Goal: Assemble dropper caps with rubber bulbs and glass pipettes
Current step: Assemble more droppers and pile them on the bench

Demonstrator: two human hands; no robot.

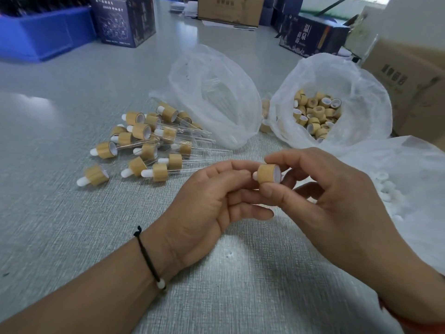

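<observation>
While pinched in both grips, bamboo cap (267, 173) between left hand (212, 191) and right hand (320, 201).

Bare grey table (60, 213) lies open in front and to the left of the hands. Pile of finished droppers (144, 143) blocks the middle left. Behind it, a slumped clear bag (216, 97) just beside the bag of bamboo caps (337, 97), narrow gap between them. White bag (409, 189) crowds the right edge. Blue bin (43, 32) and cardboard boxes (228, 9) line the far side.
</observation>
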